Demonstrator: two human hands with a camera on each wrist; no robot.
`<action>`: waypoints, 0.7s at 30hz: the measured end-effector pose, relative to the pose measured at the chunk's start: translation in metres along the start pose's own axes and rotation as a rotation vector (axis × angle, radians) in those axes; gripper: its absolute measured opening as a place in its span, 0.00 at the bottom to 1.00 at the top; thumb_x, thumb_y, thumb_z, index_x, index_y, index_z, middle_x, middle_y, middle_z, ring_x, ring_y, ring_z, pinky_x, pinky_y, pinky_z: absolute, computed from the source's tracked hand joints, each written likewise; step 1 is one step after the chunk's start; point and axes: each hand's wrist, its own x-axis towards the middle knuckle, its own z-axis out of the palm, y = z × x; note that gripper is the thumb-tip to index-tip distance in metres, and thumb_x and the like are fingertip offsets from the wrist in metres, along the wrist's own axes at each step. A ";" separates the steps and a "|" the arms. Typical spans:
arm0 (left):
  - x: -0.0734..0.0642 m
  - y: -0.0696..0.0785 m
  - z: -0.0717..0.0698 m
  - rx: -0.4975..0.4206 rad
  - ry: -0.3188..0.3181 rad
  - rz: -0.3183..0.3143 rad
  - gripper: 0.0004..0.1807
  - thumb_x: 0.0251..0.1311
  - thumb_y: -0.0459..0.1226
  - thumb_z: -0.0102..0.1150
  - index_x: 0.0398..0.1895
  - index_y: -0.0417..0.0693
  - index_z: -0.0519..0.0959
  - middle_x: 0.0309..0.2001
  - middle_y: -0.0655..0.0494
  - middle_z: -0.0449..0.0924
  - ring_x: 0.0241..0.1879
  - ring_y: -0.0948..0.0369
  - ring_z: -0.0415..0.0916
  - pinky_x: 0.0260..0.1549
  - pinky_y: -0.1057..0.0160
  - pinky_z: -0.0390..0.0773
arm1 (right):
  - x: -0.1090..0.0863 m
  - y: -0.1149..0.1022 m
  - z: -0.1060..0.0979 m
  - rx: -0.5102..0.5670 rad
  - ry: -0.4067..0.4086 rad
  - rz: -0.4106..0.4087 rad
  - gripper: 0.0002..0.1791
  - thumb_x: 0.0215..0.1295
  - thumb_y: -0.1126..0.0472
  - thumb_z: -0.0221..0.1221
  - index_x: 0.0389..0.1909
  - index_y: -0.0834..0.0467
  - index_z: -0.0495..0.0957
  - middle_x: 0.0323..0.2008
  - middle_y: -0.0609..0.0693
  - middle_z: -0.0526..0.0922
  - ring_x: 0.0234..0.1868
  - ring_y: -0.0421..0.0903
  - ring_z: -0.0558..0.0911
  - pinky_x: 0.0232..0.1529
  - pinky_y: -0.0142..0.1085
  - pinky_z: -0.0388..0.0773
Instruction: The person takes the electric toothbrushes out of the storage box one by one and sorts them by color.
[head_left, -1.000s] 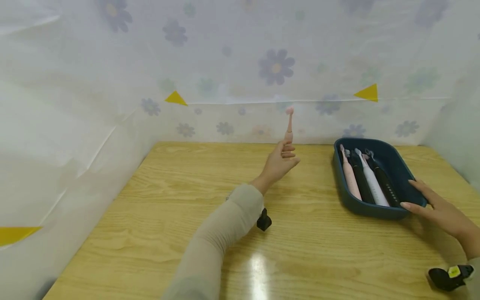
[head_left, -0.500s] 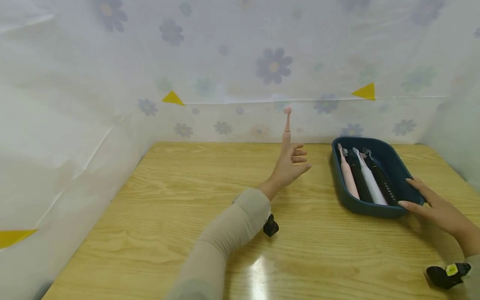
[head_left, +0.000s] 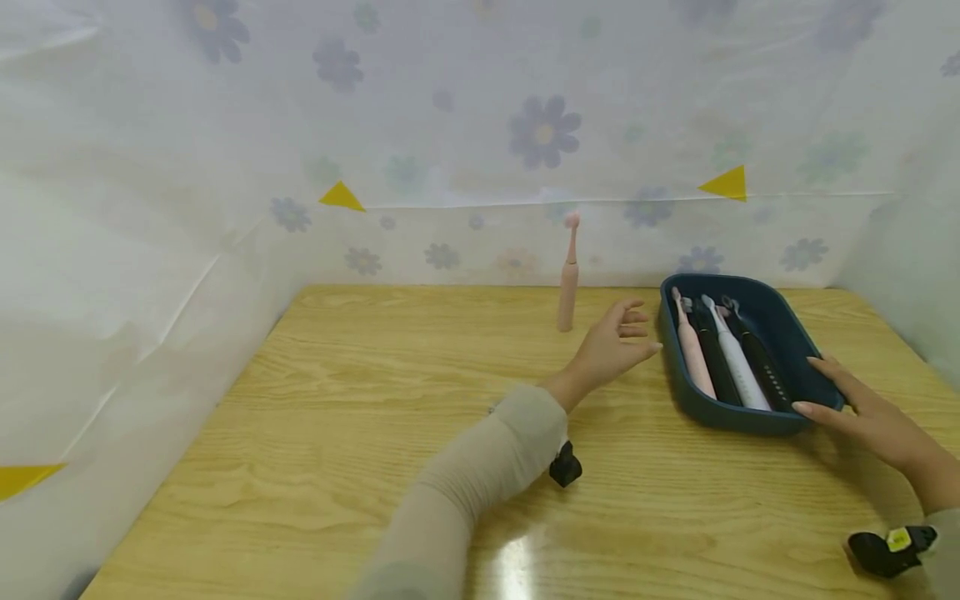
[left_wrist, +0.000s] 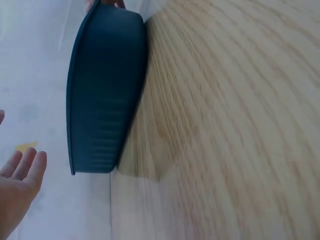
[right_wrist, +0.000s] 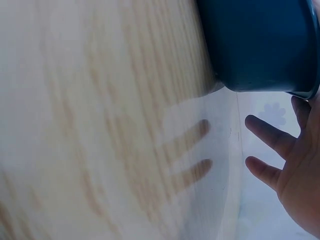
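In the head view a pink electric toothbrush point(head_left: 568, 296) stands upright on the wooden table, its round head at the top. My left hand point(head_left: 611, 346) is in the air between that toothbrush and a dark blue bin point(head_left: 750, 423), fingers loosely bent around nothing. The left wrist view shows the same hand point(left_wrist: 22, 182) beside the bin's long side point(left_wrist: 102, 95). With thumb and index finger my right hand point(head_left: 873, 417) holds the bin's near right corner; its other fingers point(right_wrist: 270, 137) stretch out below the rim in the right wrist view.
Inside the bin lie several electric toothbrushes: a pink one point(head_left: 695, 354), a white one point(head_left: 738, 358) and black ones point(head_left: 763, 362) among them. A flowered sheet point(head_left: 450, 125) rises behind the table point(head_left: 337, 400), with yellow triangles point(head_left: 727, 183) stuck on it.
My left hand has let go of the pink electric toothbrush, which now stands alone, and has moved right toward the bin. The right hand has stayed on the bin's corner.
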 end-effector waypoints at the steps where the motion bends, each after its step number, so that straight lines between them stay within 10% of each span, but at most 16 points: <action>1: 0.001 0.000 0.002 0.001 -0.003 0.001 0.32 0.52 0.36 0.58 0.60 0.54 0.58 0.53 0.56 0.66 0.48 0.62 0.67 0.38 0.72 0.71 | 0.000 -0.001 0.000 -0.002 0.000 0.003 0.43 0.62 0.55 0.49 0.65 0.57 0.28 0.62 0.61 0.21 0.55 0.74 0.29 0.41 0.70 0.35; 21: 0.006 0.015 0.029 0.014 -0.116 -0.037 0.35 0.52 0.34 0.57 0.63 0.57 0.54 0.56 0.61 0.63 0.50 0.65 0.65 0.37 0.73 0.70 | 0.000 -0.003 0.001 -0.026 0.011 0.013 0.42 0.62 0.55 0.48 0.65 0.59 0.30 0.62 0.63 0.21 0.55 0.75 0.31 0.41 0.70 0.38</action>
